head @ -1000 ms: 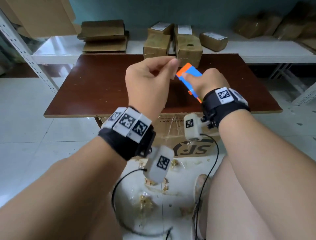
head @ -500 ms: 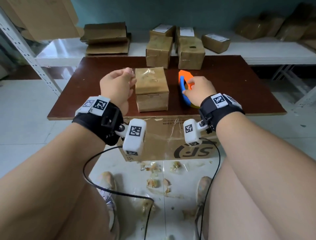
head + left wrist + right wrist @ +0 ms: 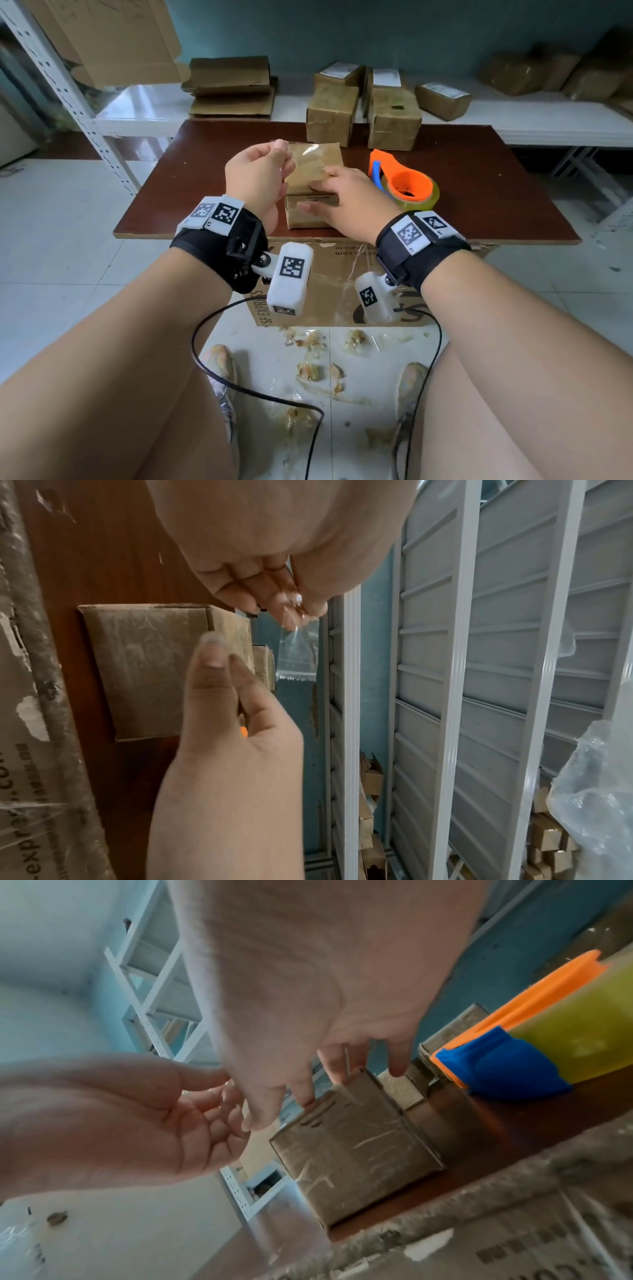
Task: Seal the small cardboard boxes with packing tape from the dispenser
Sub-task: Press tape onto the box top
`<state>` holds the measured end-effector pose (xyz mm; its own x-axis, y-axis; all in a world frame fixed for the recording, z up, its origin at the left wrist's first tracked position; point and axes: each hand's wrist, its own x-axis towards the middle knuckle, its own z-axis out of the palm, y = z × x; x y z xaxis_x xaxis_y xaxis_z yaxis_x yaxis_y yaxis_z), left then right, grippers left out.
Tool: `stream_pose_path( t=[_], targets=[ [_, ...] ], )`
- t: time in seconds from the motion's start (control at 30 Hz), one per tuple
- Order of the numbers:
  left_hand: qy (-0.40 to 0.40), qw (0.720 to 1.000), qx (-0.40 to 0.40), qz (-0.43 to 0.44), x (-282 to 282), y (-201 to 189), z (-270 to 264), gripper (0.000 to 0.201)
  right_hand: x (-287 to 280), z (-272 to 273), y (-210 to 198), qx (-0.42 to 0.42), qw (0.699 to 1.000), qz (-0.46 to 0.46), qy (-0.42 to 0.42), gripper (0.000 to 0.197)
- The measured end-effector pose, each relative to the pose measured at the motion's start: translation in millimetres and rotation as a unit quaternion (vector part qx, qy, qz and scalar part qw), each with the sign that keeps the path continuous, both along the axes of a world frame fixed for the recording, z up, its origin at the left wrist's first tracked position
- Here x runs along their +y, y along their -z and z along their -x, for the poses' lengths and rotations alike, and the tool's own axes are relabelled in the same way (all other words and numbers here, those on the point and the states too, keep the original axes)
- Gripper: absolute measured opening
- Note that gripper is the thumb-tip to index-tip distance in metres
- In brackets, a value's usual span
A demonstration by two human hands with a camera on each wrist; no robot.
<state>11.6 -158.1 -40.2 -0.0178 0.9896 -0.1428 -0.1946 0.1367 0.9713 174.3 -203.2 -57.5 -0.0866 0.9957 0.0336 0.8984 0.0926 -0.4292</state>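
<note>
fingers: left hand (image 3: pixel 257 178) fingertips (image 3: pixel 291 610) pinch a cut strip of clear tape (image 3: pixel 297 656); right hand (image 3: pixel 346 202) fingers spread, pressing the small box (image 3: pixel 310 185) top
why: box steadied so the strip lands straight (likely)
box: table (image 3: pixel 479 192) front edge, centre
dispenser (image 3: pixel 404 181): lies just right of the box
room: sealed boxes (image 3: pixel 363 116) at the table's far edge, shelving behind

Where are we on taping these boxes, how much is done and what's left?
Already done, apparently: two boxes at the table's far edge look taped. In hand: the left hand pinches a cut strip of clear tape above the front box, the right hand steadies that box, and the dispenser rests on the table. Left: pressing the strip down; whether more boxes wait isn't clear.
</note>
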Motion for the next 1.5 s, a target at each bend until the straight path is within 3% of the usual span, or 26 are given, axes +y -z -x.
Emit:
stream_pose_path(
  t=[0.1, 0.3, 0.33, 0.43, 0.47, 0.57, 0.67, 0.7, 0.77, 0.83, 0.93, 1.1, 1.3, 1.5],
  targets=[
    [-0.003, 1.0, -0.003, 0.006, -0.1, -0.1, 0.2, 0.01, -2.6, -7.1, -2.3, 0.003, 0.998, -0.048, 0.039, 0.063],
    [-0.009, 1.0, 0.014, 0.008, 2.9, -1.4, 1.8, 0.015, -17.7, 0.8, -0.9, -0.051, 0.992, -0.053, 0.1, 0.098],
    [-0.012, 1.0, 0.014, 0.01, 3.1, -1.5, 1.4, 0.015, -18.0, 4.0, 2.0, -0.069, 0.991, -0.054, 0.102, 0.094],
    [-0.02, 1.0, 0.003, 0.02, 3.8, -1.1, 0.3, 0.011, -11.8, 5.6, 4.8, -0.1, 0.989, -0.059, 0.094, 0.052],
    [-0.025, 0.999, -0.002, 0.025, 4.0, -1.3, 0.0, 0.009, -9.6, 2.9, 3.3, -0.089, 0.992, -0.043, 0.083, 0.046],
    [-0.031, 0.999, -0.007, 0.031, 4.0, -3.0, 1.0, 0.011, -8.5, -8.2, -6.0, -0.022, 0.997, 0.02, 0.065, 0.064],
    [-0.005, 1.0, 0.0, 0.007, 1.7, -4.5, 3.1, 0.012, -6.7, -15.5, -9.9, 0.07, 0.995, 0.005, 0.067, 0.065],
    [0.009, 1.0, 0.005, -0.007, -0.1, -4.9, 3.5, 0.011, -7.3, -14.9, -12.1, 0.145, 0.987, -0.005, 0.068, 0.066],
    [0.041, 0.998, 0.026, -0.04, -3.1, -5.8, 3.9, 0.009, -6.7, -12.6, -15.0, 0.323, 0.943, -0.04, 0.064, 0.065],
    [0.07, 0.994, 0.046, -0.071, -6.7, -7.0, 4.2, 0.009, -9.1, -10.1, -18.4, 0.39, 0.914, -0.087, 0.067, 0.044],
    [0.092, 0.987, 0.07, -0.113, -10.9, -6.4, 2.7, 0.01, -9.3, -13.8, -16.3, 0.373, 0.912, -0.149, 0.088, 0.025],
    [0.055, 0.979, 0.066, -0.183, -12.3, -4.4, -1.3, 0.015, -6.4, -18.8, -20.3, 0.335, 0.919, -0.19, 0.09, 0.023],
    [0.056, 0.975, 0.091, -0.193, -7.2, -1.6, -4.6, 0.009, -16.9, -12.8, -27.8, 0.271, 0.932, -0.227, 0.075, 0.016],
    [0.026, 0.975, 0.091, -0.203, -7.2, 5.1, -11.4, 0.025, -11.3, -15.8, -22.2, 0.271, 0.927, -0.236, 0.108, 0.018]
  ],
)
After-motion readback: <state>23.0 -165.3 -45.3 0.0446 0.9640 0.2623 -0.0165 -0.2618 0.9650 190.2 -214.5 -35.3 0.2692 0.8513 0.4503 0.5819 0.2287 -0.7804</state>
